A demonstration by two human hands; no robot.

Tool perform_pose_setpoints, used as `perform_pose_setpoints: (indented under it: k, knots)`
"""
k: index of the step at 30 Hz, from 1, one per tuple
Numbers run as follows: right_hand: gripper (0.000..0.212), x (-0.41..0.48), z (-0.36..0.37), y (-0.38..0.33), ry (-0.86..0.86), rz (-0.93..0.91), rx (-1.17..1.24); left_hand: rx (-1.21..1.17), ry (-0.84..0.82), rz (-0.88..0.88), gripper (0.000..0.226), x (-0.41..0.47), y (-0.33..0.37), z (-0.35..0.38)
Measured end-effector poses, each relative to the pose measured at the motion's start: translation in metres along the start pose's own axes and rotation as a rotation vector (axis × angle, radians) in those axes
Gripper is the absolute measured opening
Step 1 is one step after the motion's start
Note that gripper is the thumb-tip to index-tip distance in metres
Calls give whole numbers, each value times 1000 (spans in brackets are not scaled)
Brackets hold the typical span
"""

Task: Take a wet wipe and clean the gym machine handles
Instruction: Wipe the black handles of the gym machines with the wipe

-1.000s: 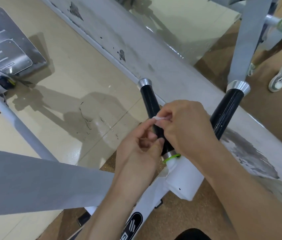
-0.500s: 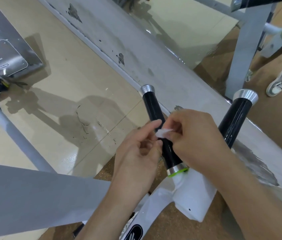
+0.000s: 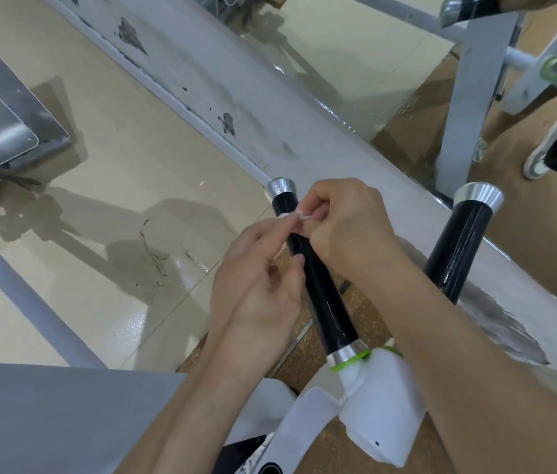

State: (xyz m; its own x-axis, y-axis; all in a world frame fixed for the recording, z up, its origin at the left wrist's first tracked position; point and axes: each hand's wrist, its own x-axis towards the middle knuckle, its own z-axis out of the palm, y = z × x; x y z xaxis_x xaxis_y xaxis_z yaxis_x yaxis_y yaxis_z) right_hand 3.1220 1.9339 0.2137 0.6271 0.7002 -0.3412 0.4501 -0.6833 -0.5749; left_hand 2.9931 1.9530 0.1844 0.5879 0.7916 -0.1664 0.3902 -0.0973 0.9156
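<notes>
Two black machine handles with silver end caps rise from a white bracket (image 3: 379, 419). The left handle (image 3: 325, 302) runs up between my hands; the right handle (image 3: 455, 254) stands free beside my right forearm. A small white wet wipe (image 3: 292, 215) lies against the upper part of the left handle. My right hand (image 3: 345, 224) pinches the wipe from the right, fingers curled. My left hand (image 3: 260, 278) reaches up from the left, and its fingertips pinch the wipe's other end. Most of the wipe is hidden by my fingers.
A long grey painted beam (image 3: 222, 97) with chipped paint crosses behind the handles. A grey frame bar (image 3: 31, 415) fills the lower left, a metal footplate (image 3: 0, 114) sits upper left. Another person's white shoe (image 3: 544, 152) stands at the right near more machine posts.
Both hands have slid up the left handle toward its silver cap, with the wipe still pinched between them. The view has shifted slightly.
</notes>
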Motion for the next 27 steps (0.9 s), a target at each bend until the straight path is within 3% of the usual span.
perform_pose_setpoints:
  k: [5,8,12,16,18,23,27]
  knots:
    - [13,-4,-17,16,-148,72,108,127,-116,21,14,28,9,-8]
    - [19,2,-16,23,-172,190,340,201,-177,-104,24,50,13,-9]
    - [34,8,-7,28,-197,187,348,257,-231,-101,29,59,14,0]
    - [29,15,-4,27,-204,232,418,265,-212,-97,7,61,14,5]
    - [20,15,-6,27,-210,254,473,277,-127,-93,5,69,12,9]
    - [29,17,-2,26,-196,279,506,343,55,-80,12,101,4,18]
    - [40,23,4,29,-187,272,485,211,-96,-99,13,91,-1,9]
